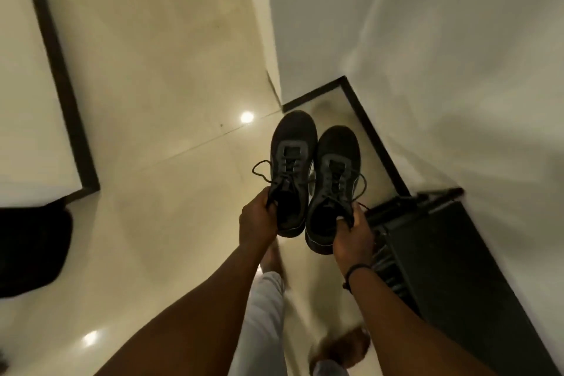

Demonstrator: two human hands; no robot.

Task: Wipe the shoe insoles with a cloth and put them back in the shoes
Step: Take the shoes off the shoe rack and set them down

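Left hand (259, 220) grips the left shoe (291, 168) at its collar; right hand (354, 238) grips the right shoe (332, 180). Both are dark, mesh-like, laced, their insides too dark to see.

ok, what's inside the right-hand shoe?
Right shoe, gripped by the right hand at the collar: opening is just dark. Whether an insole is in there cannot be seen.

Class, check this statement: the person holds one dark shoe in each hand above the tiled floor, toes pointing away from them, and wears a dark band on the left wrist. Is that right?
Not quite. In the head view the dark band is on the right wrist, not the left. The rest stands: the left hand and right hand each hold a dark shoe above the tiled floor, toes pointing away.
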